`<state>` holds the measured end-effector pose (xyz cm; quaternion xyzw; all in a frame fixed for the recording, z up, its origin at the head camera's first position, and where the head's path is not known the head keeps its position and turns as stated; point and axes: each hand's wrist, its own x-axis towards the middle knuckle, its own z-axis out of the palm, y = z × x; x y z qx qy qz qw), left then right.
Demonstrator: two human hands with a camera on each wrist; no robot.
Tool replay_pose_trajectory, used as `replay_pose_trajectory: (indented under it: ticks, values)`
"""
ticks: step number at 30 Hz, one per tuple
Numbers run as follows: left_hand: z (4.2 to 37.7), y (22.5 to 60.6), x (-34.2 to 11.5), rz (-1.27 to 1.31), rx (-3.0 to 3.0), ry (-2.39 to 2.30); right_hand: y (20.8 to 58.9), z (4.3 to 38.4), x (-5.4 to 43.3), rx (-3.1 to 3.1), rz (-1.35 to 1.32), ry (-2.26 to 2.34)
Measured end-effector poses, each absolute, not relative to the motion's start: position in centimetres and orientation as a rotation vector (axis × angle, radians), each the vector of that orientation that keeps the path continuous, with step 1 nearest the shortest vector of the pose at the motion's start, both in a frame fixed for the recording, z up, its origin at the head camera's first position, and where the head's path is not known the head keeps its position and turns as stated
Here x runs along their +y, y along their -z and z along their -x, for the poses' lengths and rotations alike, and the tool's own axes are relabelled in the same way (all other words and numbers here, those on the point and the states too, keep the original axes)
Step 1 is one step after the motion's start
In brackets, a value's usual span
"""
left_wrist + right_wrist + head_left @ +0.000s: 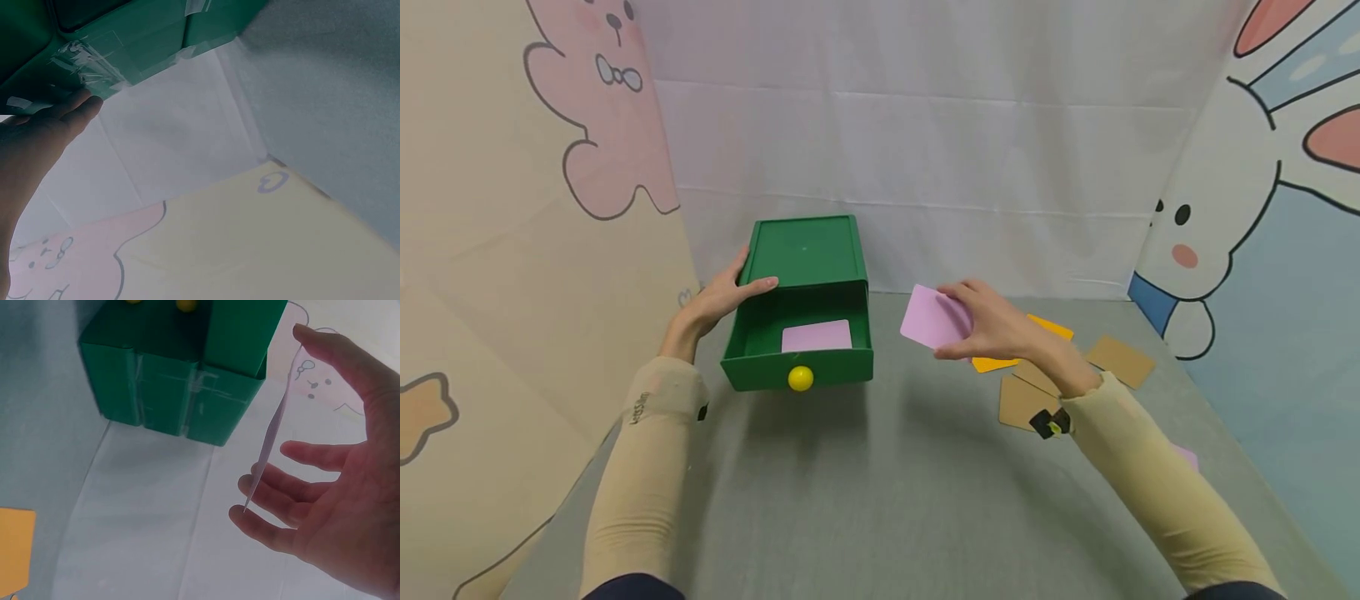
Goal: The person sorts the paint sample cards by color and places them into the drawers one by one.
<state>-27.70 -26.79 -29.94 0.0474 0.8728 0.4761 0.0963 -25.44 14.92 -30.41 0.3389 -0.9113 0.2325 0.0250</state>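
A green drawer cabinet stands against the back wall with its top drawer pulled out. Inside that drawer lies a pink card; a yellow knob sits on its front. My left hand rests against the cabinet's left side, thumb laid over the top's front edge. In the left wrist view its fingers touch the taped green side. To the right of the drawer, my right hand pinches another pink card between thumb and fingers. The right wrist view shows this card nearly edge-on, slightly bent.
Right of the cabinet, orange cards and several brown cards lie on the grey table, some partly hidden by my right arm. A pink card peeks out beside my right sleeve. Cartoon-printed side walls and a white back sheet enclose the table.
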Motion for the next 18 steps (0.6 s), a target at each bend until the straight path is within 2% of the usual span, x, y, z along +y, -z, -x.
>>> replay_pose_trajectory:
  ticks: [18]
  values:
    - [27.9, 29.9, -26.8, -0.112, 2.580, -1.414, 27.9, 26.6, 8.5, -2.780, -1.229, -0.722]
